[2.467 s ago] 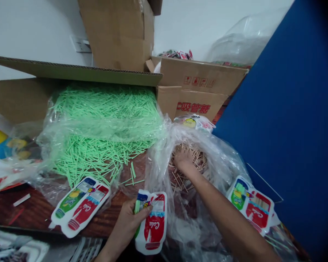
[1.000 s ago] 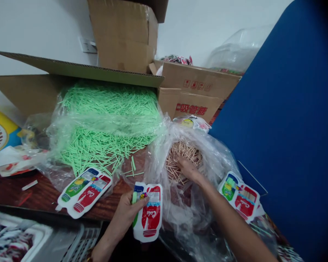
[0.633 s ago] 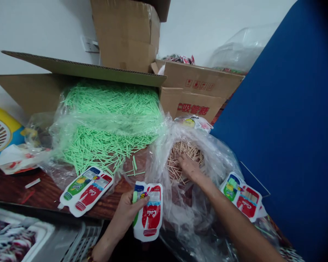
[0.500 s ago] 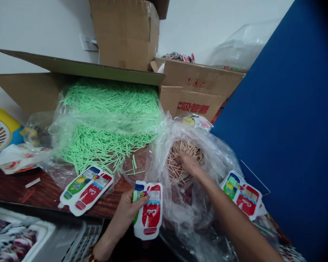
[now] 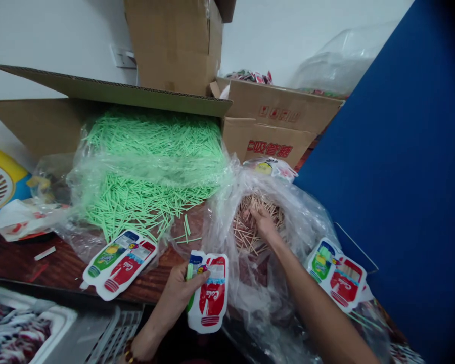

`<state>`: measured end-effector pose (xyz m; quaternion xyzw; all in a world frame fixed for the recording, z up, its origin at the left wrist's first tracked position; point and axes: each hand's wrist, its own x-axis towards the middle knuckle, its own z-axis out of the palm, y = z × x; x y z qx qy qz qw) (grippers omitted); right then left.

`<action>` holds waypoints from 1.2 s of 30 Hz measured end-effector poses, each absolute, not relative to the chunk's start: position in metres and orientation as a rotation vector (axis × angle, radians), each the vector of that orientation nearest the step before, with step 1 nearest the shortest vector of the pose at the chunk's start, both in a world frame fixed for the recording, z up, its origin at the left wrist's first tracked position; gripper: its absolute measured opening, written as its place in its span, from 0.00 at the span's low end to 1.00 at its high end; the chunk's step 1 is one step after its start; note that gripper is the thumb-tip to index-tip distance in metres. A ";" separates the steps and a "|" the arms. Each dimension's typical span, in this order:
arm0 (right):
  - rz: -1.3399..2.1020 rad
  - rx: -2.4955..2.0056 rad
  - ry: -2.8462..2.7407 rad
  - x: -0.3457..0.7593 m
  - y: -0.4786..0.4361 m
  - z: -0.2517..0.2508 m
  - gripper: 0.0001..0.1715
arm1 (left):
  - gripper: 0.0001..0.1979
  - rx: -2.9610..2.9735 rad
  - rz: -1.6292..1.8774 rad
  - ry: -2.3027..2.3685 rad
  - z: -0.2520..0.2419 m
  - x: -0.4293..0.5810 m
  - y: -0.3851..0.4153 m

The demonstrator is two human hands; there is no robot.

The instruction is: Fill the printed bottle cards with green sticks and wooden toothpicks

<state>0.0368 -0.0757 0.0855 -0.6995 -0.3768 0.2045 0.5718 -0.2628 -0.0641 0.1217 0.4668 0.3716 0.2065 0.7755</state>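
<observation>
Double-bottle packet point(image 5: 211, 303), printed green on one half and red Cola on the other, stands between my left thumb and fingers just in front of the desk point(image 5: 11, 260), in this view from my head. My left hand point(image 5: 176, 290) is closed on its green half, thumb across the front, and pale green shows in the window there. My right hand point(image 5: 264, 222) reaches into a clear plastic bag point(image 5: 311, 212) of brown sticks point(image 5: 246, 237); its fingers are bent, partly parted, their tips among the sticks, and I cannot tell whether they have hold of any. Left of that bag, an open carton point(image 5: 117, 93) lies with its mouth toward me, green sticks point(image 5: 155, 139) spilling out in their plastic liner onto the desk. One more packet point(image 5: 119, 263) lies before the green heap. Right of my forearm, a filled packet point(image 5: 337, 275) shows green sticks in one window and brown in the other. Lower left, a white tub point(image 5: 58, 326) holds a red, white and dark jumble, too blurred to name.
</observation>
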 end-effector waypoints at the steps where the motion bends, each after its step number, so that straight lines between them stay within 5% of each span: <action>1: 0.501 -1.595 -0.856 0.033 -0.077 0.083 0.15 | 0.11 1.006 0.448 0.801 0.122 -0.262 -0.065; 11: 0.643 -1.324 -0.624 0.016 -0.086 0.081 0.15 | 0.11 1.011 0.445 0.788 0.121 -0.264 -0.068; 24: 0.759 -0.637 -0.241 -0.051 -0.113 0.154 0.07 | 0.09 0.983 0.354 0.627 0.138 -0.252 -0.068; 36: 0.763 -0.832 -0.219 -0.130 -0.132 0.172 0.12 | 0.08 0.964 0.337 0.503 0.143 -0.255 -0.073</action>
